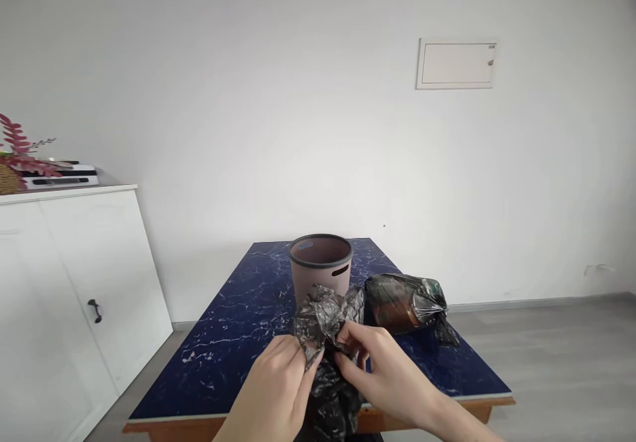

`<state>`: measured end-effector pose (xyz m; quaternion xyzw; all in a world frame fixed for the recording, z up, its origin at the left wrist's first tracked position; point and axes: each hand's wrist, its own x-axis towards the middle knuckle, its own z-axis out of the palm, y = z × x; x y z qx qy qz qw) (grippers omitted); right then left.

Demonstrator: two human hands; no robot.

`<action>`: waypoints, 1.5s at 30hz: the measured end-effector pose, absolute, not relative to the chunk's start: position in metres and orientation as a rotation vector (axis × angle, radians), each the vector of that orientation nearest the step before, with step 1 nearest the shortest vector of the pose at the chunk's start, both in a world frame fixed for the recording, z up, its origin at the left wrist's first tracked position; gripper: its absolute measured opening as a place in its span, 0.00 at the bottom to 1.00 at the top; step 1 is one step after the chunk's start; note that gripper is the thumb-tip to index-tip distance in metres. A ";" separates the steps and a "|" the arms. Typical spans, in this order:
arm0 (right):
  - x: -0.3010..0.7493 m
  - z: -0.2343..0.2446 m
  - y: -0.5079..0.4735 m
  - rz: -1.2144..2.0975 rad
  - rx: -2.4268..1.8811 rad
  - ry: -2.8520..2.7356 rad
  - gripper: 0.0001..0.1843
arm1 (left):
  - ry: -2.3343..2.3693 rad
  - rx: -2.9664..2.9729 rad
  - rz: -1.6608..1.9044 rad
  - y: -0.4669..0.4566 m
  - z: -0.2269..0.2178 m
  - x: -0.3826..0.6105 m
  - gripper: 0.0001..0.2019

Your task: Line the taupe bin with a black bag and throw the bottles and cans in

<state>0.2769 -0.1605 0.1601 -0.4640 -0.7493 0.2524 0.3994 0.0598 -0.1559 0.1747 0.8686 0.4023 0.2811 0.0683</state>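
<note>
A crumpled black plastic garbage bag (334, 389) hangs at the table's front edge, bunched up between my two hands. My left hand (278, 386) pinches its edge from the left side, thumb pointing up. With curled fingers my right hand (370, 369) grips the bag from the right. Just beyond it stands an upright trash can (303, 279), greyish pink with a dark rim and a slot near the top; its lower front is hidden by the bag. Right of the can lies a knotted, filled black bag (397, 303) with brownish contents showing through.
The blue marble-patterned table (223, 336) has a wooden front edge. A white cabinet (99, 263) on the left carries a red plant (20, 140) and a white device (64, 177). A wall panel (457, 64) is set into the white wall behind.
</note>
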 end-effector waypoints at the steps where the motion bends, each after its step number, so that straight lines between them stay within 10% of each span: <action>1: 0.277 0.160 -0.161 0.593 -1.206 -1.891 0.07 | 1.256 2.671 0.866 -0.156 0.175 0.058 0.21; 32: 0.337 0.223 -0.189 -0.810 -1.251 -1.846 0.16 | 1.974 2.639 1.294 -0.110 0.241 0.002 0.10; 45: 0.316 0.252 -0.179 0.176 -1.231 -1.893 0.14 | 1.110 1.642 1.695 -0.099 0.281 0.038 0.13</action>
